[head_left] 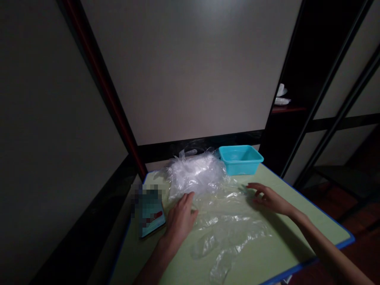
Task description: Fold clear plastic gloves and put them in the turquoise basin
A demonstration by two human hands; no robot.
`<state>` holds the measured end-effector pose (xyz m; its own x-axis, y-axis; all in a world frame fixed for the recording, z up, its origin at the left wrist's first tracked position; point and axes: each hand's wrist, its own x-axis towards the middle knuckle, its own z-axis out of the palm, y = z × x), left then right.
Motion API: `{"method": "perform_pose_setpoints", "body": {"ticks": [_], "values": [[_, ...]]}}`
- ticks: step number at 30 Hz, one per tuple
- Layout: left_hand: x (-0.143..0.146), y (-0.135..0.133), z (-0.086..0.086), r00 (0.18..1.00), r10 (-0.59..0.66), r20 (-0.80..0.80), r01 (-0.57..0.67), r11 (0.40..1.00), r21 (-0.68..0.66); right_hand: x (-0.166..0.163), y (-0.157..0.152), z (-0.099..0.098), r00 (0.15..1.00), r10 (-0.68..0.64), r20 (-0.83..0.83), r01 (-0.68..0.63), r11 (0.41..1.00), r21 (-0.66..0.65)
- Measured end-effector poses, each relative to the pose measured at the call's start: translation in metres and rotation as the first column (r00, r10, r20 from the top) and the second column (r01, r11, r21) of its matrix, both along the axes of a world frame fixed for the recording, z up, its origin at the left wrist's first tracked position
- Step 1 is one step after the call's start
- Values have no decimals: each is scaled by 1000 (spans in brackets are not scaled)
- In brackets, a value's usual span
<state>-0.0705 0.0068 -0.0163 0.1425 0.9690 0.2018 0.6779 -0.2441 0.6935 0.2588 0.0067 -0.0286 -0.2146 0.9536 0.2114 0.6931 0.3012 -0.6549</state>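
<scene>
A thin, clear plastic sheet (228, 227), perhaps a bag, lies spread and wrinkled across the table, with two narrow strips trailing toward me. My left hand (181, 215) is at its left edge, palm down, fingers stretched out and thumb apart. On the other side, my right hand (269, 199) hovers by the sheet's upper right edge with fingers loosely bent and apart; whether its fingertips touch the plastic I cannot tell. Just beyond both hands sits a crumpled heap of clear plastic bags (197, 170).
A turquoise plastic basin (242, 167) stands at the table's back right corner. Left of my left hand lies a phone or tablet (154, 219), partly blurred out. The pale green table (285, 245) has a blue edge and stands against sliding panels (196, 79). White items (282, 101) rest on a dark shelf.
</scene>
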Motion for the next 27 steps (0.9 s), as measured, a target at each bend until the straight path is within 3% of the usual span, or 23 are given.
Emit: {"method": "perform_pose_setpoints", "body": {"ticks": [2, 5, 7, 11, 15, 19, 23, 27], "values": [[7, -5, 14, 997, -18, -72, 22, 998, 57, -3, 3, 5, 997, -76, 4, 75, 996, 48], [31, -7, 20, 887, -232, -398, 313, 938, 151, -31, 1, 8, 996, -86, 1, 86, 993, 85], [49, -6, 12, 836, -334, -435, 424, 896, 129, -58, -3, 6, 999, -43, 5, 42, 994, 101], [70, -7, -20, 739, -467, -486, 567, 820, 75, -99, -13, 1, 1000, 10, -2, -10, 995, 97], [72, -22, -41, 747, -442, -497, 524, 851, 31, -113, -20, 1, 1000, 5, -17, -4, 997, 71], [72, -34, -38, 754, -399, -523, 497, 866, 56, -123, -21, 0, 994, 58, -96, -55, 998, 39], [67, -19, -35, 743, -280, -608, 447, 883, 139, -134, -18, -10, 981, 78, -175, -71, 996, 46], [57, -3, -41, 745, -251, -618, 427, 892, 152, -138, -14, -25, 990, 81, -116, -76, 996, 48]]}}
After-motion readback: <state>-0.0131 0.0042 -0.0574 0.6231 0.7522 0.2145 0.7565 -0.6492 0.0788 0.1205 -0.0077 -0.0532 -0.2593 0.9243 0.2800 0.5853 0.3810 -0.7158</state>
